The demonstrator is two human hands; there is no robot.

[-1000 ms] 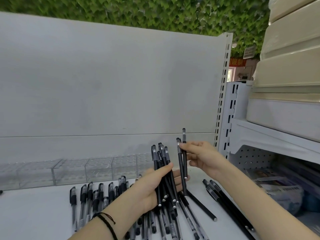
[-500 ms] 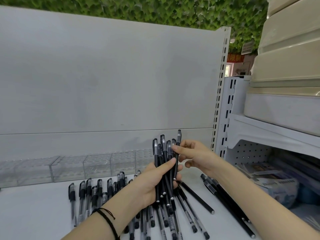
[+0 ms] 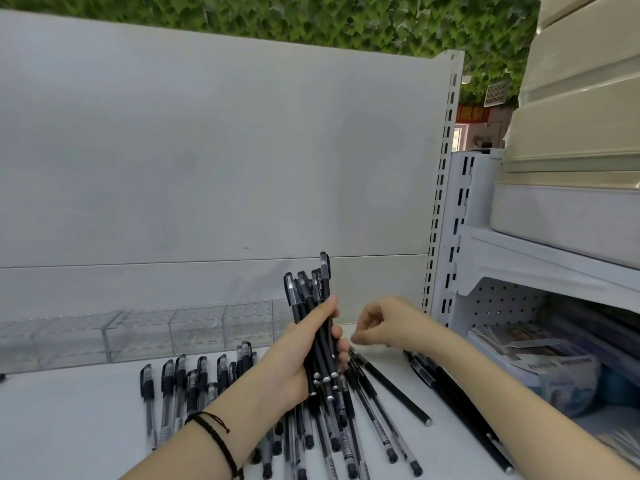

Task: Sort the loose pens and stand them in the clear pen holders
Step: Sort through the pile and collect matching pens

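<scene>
My left hand [image 3: 304,348] grips an upright bundle of black pens [image 3: 317,306], caps up, above the white shelf. My right hand [image 3: 384,323] hovers just right of the bundle, its fingers loosely curled, with nothing in it. Loose pens [image 3: 194,382] with clear barrels lie in a row on the shelf at the left, and more loose pens [image 3: 374,403] are scattered under and right of my hands. A row of clear pen holders [image 3: 194,330] stands against the back panel, with no pens in them.
The white shelf [image 3: 69,427] ends at a slotted upright [image 3: 440,209] on the right. Beyond it a second shelf unit [image 3: 540,258] carries stacked beige bins [image 3: 581,116], with packaged goods [image 3: 554,362] below. A few long black pens [image 3: 460,400] lie by the right edge.
My right hand added its pens to the bundle in my left hand, then let go and dropped lower to the right. The bundle now stands tighter and more upright.
</scene>
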